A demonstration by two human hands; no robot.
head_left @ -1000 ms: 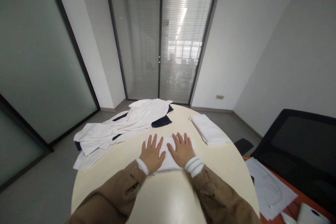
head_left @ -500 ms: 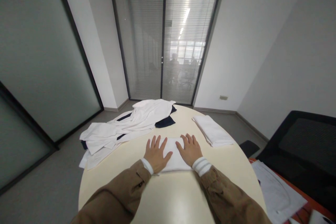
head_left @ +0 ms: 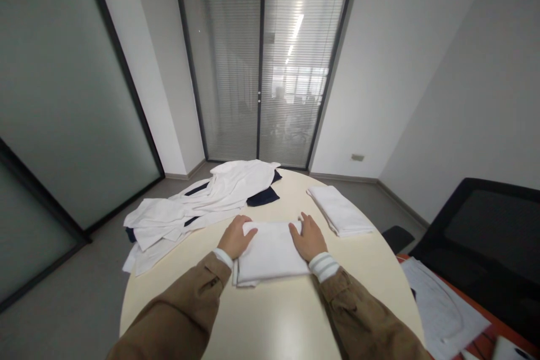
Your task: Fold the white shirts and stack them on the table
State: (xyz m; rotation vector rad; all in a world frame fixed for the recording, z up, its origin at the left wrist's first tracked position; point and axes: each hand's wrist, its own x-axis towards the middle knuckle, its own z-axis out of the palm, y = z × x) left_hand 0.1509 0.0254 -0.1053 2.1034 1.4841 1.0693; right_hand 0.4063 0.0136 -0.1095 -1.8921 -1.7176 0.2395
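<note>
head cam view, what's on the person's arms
The left sleeve and right sleeve are tan-brown, the left with a buttoned tab. The left cuff is white, the right cuff white with grey stripes. The left hand and right hand are bare.

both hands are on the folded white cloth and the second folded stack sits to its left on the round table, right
Not quite: the head view shows the second folded white stack to the right of the folded white cloth, not its left, on the round table. The left hand and right hand are on the cloth, as you said.
</note>
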